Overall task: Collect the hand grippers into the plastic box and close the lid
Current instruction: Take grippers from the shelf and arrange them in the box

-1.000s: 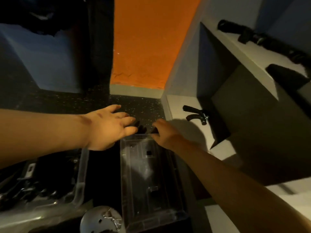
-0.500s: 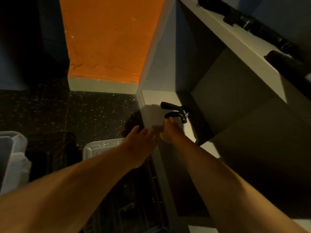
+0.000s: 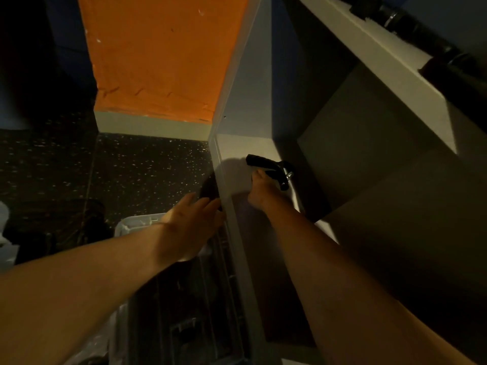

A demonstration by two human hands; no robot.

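Where the white lower shelf (image 3: 237, 148) meets the pale upright side panel (image 3: 245, 75), one black two-handled hand gripper with a metal spring coil (image 3: 270, 167) lies flat, its handles pointing left toward that panel and its coil toward the shadowed back of the compartment. Bare shelf lies in front of it, toward the person, while the panel closes off the left side. The right hand (image 3: 261, 193) is stretched into the compartment, its fingertips touching the gripper's nearer handle; seen from behind (the fingers are mostly hidden), I cannot tell whether it has closed on the handle. One clear rectangular plastic box (image 3: 137, 221) stands on the dark speckled floor (image 3: 131, 167), just beside the panel's outer face, with dark contents too dim to count. The left hand (image 3: 192, 222) hovers over the box's far end, fingers straight and holding nothing. Above, an upper white shelf (image 3: 382, 61) carries long black cylindrical objects (image 3: 421, 30).
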